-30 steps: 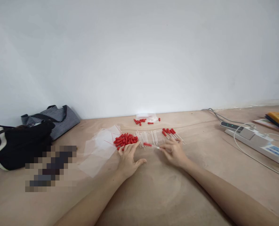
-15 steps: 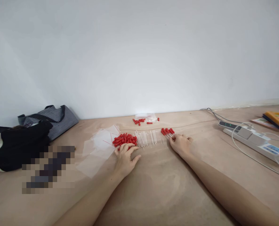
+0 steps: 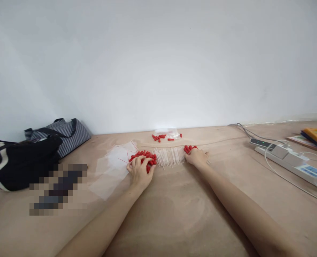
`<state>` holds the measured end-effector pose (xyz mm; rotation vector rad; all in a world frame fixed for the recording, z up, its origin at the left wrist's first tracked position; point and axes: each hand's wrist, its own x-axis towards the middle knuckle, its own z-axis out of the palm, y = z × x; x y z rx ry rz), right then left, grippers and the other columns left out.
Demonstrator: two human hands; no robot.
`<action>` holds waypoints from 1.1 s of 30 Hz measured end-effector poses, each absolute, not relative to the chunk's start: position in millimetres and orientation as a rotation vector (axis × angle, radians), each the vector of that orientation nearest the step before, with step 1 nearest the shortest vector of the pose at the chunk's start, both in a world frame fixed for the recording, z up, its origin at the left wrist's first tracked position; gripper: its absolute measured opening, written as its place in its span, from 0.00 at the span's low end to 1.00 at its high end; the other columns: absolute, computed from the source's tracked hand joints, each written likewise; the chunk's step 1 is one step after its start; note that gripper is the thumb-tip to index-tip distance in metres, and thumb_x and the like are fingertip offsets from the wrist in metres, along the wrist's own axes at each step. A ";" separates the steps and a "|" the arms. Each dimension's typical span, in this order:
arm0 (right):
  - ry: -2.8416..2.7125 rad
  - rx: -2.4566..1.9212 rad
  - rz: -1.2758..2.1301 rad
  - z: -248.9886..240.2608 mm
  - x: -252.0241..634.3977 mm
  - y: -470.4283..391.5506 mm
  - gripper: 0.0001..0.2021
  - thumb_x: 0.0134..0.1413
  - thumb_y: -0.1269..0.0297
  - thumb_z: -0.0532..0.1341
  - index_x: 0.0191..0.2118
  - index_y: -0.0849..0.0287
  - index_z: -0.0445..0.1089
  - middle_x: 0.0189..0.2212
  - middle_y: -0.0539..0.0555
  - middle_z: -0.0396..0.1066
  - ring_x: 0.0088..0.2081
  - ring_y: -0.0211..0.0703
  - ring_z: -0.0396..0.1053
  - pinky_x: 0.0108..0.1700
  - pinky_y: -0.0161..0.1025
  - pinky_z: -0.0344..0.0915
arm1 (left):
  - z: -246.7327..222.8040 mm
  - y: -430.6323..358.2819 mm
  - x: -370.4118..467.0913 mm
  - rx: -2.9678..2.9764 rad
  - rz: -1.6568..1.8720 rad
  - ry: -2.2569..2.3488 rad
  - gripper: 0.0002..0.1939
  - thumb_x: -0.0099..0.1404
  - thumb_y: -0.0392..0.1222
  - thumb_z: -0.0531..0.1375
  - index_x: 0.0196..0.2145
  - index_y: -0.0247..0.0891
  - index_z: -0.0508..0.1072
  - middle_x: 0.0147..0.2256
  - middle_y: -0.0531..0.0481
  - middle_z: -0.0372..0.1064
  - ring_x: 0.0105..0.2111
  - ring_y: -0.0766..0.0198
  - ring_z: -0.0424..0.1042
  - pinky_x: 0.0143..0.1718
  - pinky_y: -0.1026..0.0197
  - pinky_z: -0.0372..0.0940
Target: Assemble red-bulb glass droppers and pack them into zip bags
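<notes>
Clear bags (image 3: pixel 112 160), flat and overlapping, left of centre on the bench (image 3: pixel 174 217); red lines along some edges, contents not discernible. Small clear bag (image 3: pixel 165 131) at the back, centre; loose red pieces (image 3: pixel 162 136) near its front edge, whether any lie inside unclear. Striped bag (image 3: pixel 72 137) and black bag (image 3: pixel 26 166), left of frame: insides hidden, black one cut by the frame edge.

Centre: red pile (image 3: pixel 147 154), its near side covered by the left hand (image 3: pixel 140 172), fingers bent over it; cannot tell if its grip has closed on a piece. White sticks (image 3: pixel 171 157) lie in a row right of the pile. Red-headed sticks (image 3: pixel 187 149) at the row's right end, shafts mostly behind the right hand (image 3: pixel 197 157); fingertips hidden, grip unreadable. Dark item (image 3: pixel 59 189), lower left, pixelated. Power strip (image 3: pixel 292 160) cut off at right.
</notes>
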<state>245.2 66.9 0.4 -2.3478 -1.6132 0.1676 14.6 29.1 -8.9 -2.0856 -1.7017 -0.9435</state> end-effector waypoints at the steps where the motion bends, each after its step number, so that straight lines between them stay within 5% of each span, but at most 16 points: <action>1: -1.607 -2.359 0.175 0.7 245.8 69.0 0.13 0.48 0.59 0.52 0.33 0.58 0.71 0.33 0.58 0.71 0.42 0.53 0.64 0.48 0.54 0.45 | -9.2 30.9 15.6 -2.072 -0.949 -1.698 0.09 0.54 0.43 0.59 0.35 0.43 0.72 0.41 0.46 0.64 0.45 0.54 0.59 0.46 0.49 0.46; 16: -1.738 -2.366 0.078 -2.6 235.9 69.5 0.13 0.52 0.66 0.50 0.38 0.58 0.69 0.40 0.61 0.68 0.50 0.55 0.57 0.47 0.51 0.46 | -8.9 33.9 16.7 -2.008 -0.876 -1.856 0.09 0.51 0.48 0.61 0.25 0.40 0.72 0.39 0.46 0.63 0.44 0.53 0.58 0.46 0.46 0.44; 24: -1.802 -2.298 -0.048 2.8 233.3 53.9 0.13 0.51 0.70 0.48 0.37 0.65 0.69 0.38 0.65 0.68 0.45 0.54 0.59 0.43 0.48 0.47 | -2.6 27.6 14.5 -2.042 -0.946 -1.792 0.05 0.52 0.42 0.58 0.23 0.40 0.70 0.36 0.47 0.63 0.42 0.53 0.59 0.45 0.46 0.46; 33: -2.284 -1.602 -0.270 -9.4 240.1 -7.9 0.10 0.54 0.68 0.48 0.32 0.62 0.65 0.33 0.58 0.66 0.38 0.46 0.57 0.38 0.42 0.46 | 11.3 20.7 -20.5 -2.500 -0.655 -1.349 0.07 0.52 0.45 0.60 0.28 0.41 0.71 0.35 0.48 0.65 0.41 0.55 0.62 0.46 0.47 0.45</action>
